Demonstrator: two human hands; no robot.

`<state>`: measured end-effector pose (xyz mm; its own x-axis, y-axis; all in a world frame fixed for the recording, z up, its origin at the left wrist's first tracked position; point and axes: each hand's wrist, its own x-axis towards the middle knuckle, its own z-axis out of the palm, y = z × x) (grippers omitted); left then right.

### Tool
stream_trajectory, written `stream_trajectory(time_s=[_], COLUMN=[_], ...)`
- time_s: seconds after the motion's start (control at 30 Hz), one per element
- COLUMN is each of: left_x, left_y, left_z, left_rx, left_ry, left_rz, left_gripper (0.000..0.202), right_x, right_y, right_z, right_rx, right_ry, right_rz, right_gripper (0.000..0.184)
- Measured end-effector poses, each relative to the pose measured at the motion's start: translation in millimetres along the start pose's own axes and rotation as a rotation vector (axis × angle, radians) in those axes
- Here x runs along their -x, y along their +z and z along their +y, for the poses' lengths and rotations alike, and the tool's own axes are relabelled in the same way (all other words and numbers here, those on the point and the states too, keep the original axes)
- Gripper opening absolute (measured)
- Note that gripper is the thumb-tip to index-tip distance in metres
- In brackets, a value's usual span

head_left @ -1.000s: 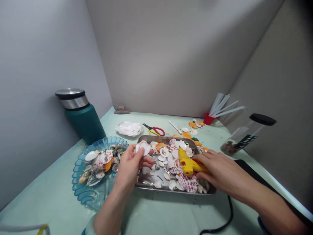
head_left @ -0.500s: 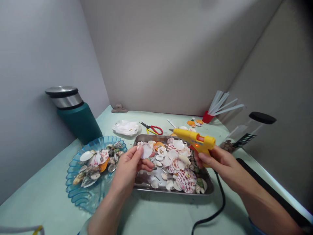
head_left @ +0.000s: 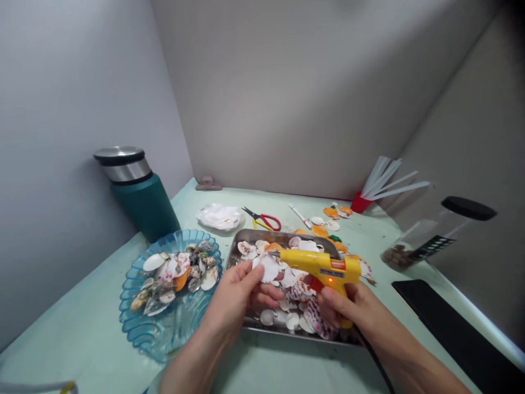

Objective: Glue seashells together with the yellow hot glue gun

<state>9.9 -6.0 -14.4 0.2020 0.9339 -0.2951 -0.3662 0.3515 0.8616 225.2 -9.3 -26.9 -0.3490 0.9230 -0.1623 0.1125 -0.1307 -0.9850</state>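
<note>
Between the thumb and fingers of my left hand is a white seashell, held over the metal tray. My right hand grips a yellow hot glue gun with its orange light lit. The gun's nozzle points left, at the upper edge of the shell; whether it touches I cannot tell. Beneath both hands the tray holds many loose shells, partly hidden by the hands and gun. A black cord runs down from the gun's handle.
A blue scalloped dish of shells lies left, before a teal bottle. Behind the tray are scissors, a white bundle, a pen and orange shells. Glue sticks, a jar and a black slab stand right.
My right hand has brought the glue gun left and down, so its nozzle is now at the shell. My left hand has shifted slightly right with the shell. The view has turned a little.
</note>
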Motion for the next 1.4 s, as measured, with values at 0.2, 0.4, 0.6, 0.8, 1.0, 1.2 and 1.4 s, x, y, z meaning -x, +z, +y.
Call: stream_trajectory(time_s=[0.2,0.4,0.6,0.8,1.0,1.2,1.4], left_x=[0.4,1.1,-0.9,-1.6,-2.3,0.0,0.7], left_y=[1.1,0.5,-2.7,-2.9,-2.7,-1.7,-2.4], left_z=[-0.1,0.1,-2.4,-1.6,-0.8,-0.7,-1.8], left_rx=[-0.008,-0.022,-0.013,0.028,0.038,0.003,-0.028], left_ry=[0.019,0.012,0.003,0.037,0.041,0.025,0.020], left_rz=[-0.037,-0.083,-0.082,-0.058,-0.039,-0.044,-0.058], left_gripper=[0.028,0.027,0.026,0.025,0.023,0.023,0.023], right_x=[-0.4,-2.2,-1.5,-1.3,-2.6,-1.1,-1.4], right_y=[1.5,3.2,6.9,8.9,6.4,7.8,7.7], right_z=[2.2,0.2,-1.4,-0.9,1.0,-3.3,-2.9], right_rx=[-0.008,-0.023,-0.023,-0.053,-0.059,-0.058,-0.059], right_ry=[0.015,0.021,0.015,0.024,0.021,0.014,0.011], right_rz=[0.005,0.008,0.037,0.044,0.007,0.007,-0.003], right_gripper=[0.047,0.043,0.043,0.043,0.044,0.049,0.047])
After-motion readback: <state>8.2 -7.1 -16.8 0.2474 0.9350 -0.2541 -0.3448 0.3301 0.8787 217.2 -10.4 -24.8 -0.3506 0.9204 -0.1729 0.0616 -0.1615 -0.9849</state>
